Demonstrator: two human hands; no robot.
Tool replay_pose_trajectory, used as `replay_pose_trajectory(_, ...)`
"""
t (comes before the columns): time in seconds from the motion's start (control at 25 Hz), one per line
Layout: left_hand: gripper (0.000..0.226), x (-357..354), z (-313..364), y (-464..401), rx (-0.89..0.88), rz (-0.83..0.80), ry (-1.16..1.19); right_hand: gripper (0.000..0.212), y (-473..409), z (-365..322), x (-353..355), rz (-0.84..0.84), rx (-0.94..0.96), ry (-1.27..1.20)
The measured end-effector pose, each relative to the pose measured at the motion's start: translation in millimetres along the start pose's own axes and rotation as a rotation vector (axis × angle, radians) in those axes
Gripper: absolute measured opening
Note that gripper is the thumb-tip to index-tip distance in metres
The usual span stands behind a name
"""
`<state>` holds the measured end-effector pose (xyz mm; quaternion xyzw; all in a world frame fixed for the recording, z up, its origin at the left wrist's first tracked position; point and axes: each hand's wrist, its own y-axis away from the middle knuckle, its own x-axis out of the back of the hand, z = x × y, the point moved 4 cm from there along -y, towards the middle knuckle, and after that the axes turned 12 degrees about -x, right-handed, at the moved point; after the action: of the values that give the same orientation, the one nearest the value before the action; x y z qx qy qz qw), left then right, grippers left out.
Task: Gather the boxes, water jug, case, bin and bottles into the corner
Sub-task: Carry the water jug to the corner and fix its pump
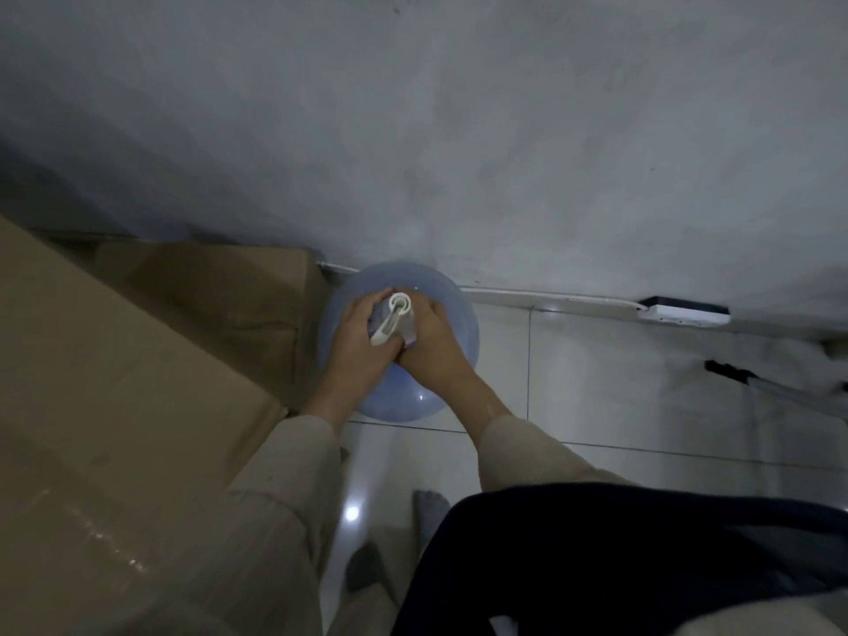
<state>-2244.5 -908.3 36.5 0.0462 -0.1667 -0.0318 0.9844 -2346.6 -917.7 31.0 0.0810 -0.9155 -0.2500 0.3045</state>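
A large pale blue water jug (404,401) stands on the tiled floor against the grey wall, seen from above. A white pump cap (398,314) sticks up from its neck. My left hand (355,346) grips the neck from the left, and my right hand (433,344) grips it from the right, just under the pump. A big brown cardboard box (114,406) fills the left, and a second cardboard box (220,291) sits behind it, touching the jug's left side.
A white cable duct (550,298) runs along the wall's foot to a white power strip (683,313) at the right. Dark and white objects (780,374) lie on the floor at far right. My feet stand on glossy tiles (596,383) below.
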Motion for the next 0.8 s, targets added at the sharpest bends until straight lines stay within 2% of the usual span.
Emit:
replay_pose_trajectory(0.12,0.058,-4,12,-4,0.012,-0.033,-0.06,0.048,-4,-5,10,0.071,0.0,0.007)
replay_pose_trajectory(0.28,0.061,-8,18,12,0.028,-0.044,-0.126,0.052,16,0,24,0.025,0.027,-0.059)
replay_pose_trajectory(0.44,0.04,-11,32,42,0.009,-0.052,-0.113,0.042,59,8,33,-0.043,0.023,-0.081)
replay_pose_trajectory(0.64,0.037,-9,74,92,-0.114,-0.19,-0.132,0.034,130,1,54,0.029,0.069,-0.116)
replay_pose_trajectory(0.8,0.037,-12,114,121,-0.204,-0.212,-0.105,0.037,176,5,75,0.156,0.1,-0.196)
